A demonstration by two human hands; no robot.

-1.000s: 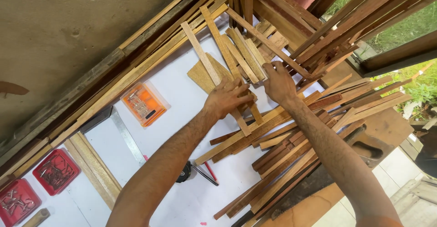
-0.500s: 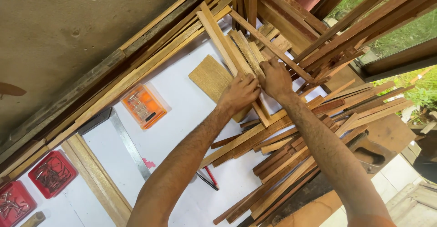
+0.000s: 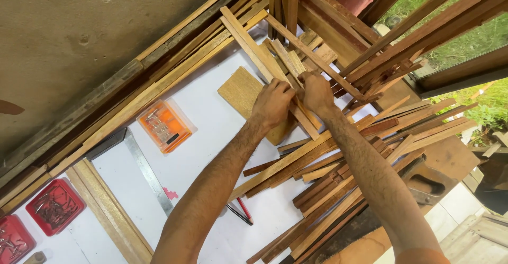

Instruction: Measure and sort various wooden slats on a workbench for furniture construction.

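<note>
Head view: left hand (image 3: 272,103) and right hand (image 3: 316,92), grips clenched on wood strip (image 3: 264,65) (slanting up-left beyond knuckles).

wooden strip (image 3: 264,63) | long, pale, flat | diagonal over white table, atop strip pile

A single head-worn camera looks steeply down over the person's outstretched forearms onto a white worktable (image 3: 211,115), from close range. The frame is tilted, so the table edges run diagonally. The left hand (image 3: 272,105) and right hand (image 3: 317,92) sit just above centre; grass shows at the upper right corner.
</note>
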